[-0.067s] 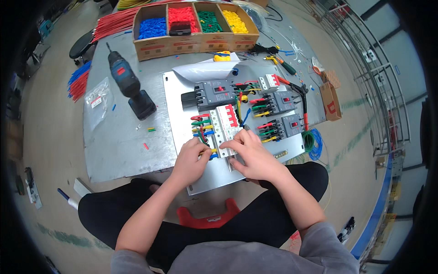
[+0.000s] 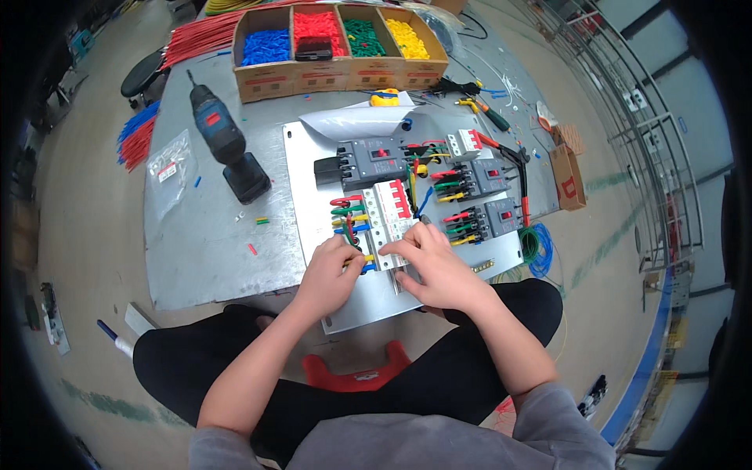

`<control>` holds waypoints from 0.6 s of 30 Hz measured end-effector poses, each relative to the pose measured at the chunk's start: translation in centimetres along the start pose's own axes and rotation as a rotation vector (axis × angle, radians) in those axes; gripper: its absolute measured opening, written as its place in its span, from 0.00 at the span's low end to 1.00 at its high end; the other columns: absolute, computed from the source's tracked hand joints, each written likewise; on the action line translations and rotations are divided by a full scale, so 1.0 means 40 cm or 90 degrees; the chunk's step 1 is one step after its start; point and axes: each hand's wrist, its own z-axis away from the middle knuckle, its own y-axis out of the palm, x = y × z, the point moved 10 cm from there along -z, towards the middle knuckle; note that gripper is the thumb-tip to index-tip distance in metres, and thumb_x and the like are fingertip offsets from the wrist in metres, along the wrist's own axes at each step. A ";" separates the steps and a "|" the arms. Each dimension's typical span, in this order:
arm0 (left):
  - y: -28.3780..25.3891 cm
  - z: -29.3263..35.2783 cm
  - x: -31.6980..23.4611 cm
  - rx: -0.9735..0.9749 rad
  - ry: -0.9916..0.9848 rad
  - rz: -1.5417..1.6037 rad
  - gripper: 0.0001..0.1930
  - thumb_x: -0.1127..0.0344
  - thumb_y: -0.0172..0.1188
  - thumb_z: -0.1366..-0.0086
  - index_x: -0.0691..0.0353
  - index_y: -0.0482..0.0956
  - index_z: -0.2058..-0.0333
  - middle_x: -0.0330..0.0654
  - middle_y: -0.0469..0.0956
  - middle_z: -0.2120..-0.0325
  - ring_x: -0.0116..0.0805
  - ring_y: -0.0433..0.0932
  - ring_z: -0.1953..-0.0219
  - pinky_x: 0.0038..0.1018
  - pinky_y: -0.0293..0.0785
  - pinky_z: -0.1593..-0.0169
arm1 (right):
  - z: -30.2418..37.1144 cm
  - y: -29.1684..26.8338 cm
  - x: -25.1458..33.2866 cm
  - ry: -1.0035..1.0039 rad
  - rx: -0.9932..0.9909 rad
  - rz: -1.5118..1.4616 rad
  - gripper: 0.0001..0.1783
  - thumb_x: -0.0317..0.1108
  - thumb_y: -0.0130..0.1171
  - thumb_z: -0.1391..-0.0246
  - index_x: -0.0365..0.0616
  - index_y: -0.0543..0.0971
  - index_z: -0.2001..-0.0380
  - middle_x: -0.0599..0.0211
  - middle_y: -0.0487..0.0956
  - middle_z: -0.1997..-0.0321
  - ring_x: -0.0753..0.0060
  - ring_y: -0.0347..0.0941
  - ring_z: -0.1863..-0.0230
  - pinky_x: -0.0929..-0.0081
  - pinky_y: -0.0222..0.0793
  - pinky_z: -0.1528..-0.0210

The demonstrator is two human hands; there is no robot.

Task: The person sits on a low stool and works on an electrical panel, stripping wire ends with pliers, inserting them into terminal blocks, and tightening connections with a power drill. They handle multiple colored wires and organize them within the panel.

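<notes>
A metal mounting plate [image 2: 296,168] lies on the table edge before me, carrying a row of white circuit breakers [image 2: 389,211] with red switches. Short red, green, yellow and blue wires stick out of the row's left side. My left hand [image 2: 332,276] is closed there, thumb and fingertips pinching a yellow-sleeved wire [image 2: 368,258] at the lower terminals. My right hand [image 2: 439,270] is bent round the row's lower right end, its index finger on the breaker face and its thumb below. Its other fingertips are partly hidden. Grey moulded-case breakers [image 2: 376,161] sit beyond.
A cordless drill [image 2: 223,141] lies at left beside a plastic bag [image 2: 170,168]. A divided cardboard box [image 2: 294,81] of coloured sleeves stands at the back. Red-handled cutters [image 2: 523,184] lie at right, above coiled wire [image 2: 540,251]. A red stool [image 2: 359,377] is under me.
</notes>
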 end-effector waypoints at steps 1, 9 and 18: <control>0.000 -0.003 0.000 0.002 0.010 0.008 0.13 0.63 0.63 0.26 0.69 0.86 0.62 0.49 0.76 0.64 0.48 0.77 0.58 0.40 0.74 0.51 | 0.001 0.001 -0.001 0.002 -0.001 0.008 0.26 0.30 0.69 0.40 0.55 0.80 0.38 0.58 0.71 0.47 0.49 0.69 0.42 0.55 0.67 0.35; -0.001 0.005 -0.015 -0.074 0.079 -0.036 0.11 0.64 0.62 0.28 0.67 0.86 0.66 0.49 0.77 0.63 0.52 0.72 0.52 0.44 0.71 0.45 | -0.028 -0.005 0.003 0.014 0.033 0.008 0.26 0.30 0.70 0.43 0.53 0.82 0.40 0.59 0.73 0.47 0.50 0.71 0.40 0.55 0.68 0.33; 0.011 -0.001 0.002 -0.063 0.035 -0.020 0.11 0.64 0.62 0.27 0.66 0.87 0.63 0.48 0.78 0.62 0.52 0.70 0.49 0.42 0.71 0.42 | -0.053 -0.114 0.034 0.059 -0.022 -0.077 0.18 0.25 0.64 0.40 0.42 0.85 0.46 0.62 0.82 0.58 0.61 0.82 0.54 0.67 0.78 0.44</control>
